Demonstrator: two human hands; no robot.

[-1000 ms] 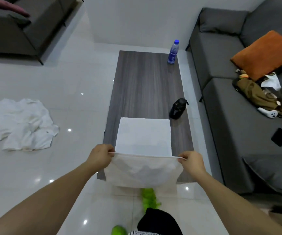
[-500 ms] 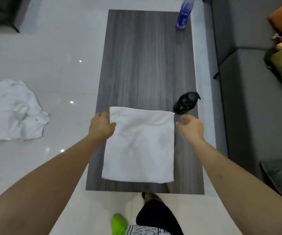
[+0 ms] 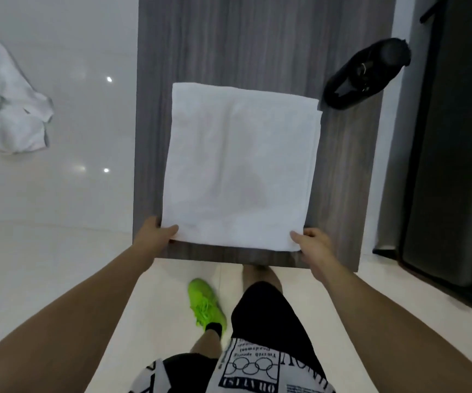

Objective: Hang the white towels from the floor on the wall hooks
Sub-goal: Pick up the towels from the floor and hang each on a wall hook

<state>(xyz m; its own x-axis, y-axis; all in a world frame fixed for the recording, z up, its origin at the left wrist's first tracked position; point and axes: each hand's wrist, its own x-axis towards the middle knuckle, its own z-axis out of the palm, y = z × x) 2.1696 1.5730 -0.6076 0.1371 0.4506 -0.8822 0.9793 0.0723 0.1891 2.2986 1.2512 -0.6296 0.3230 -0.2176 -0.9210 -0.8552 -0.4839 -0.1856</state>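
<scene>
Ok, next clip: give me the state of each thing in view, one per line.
folded towel: flat on the table, folded into a rectangle, near corners held.
left hand: grips the towel's near left corner.
right hand: grips the near right corner.
crumpled white cloth: heaped on the floor, left of the table.
black bottle: standing on the table by the towel's far right corner.
table: bears towel and bottle.
</scene>
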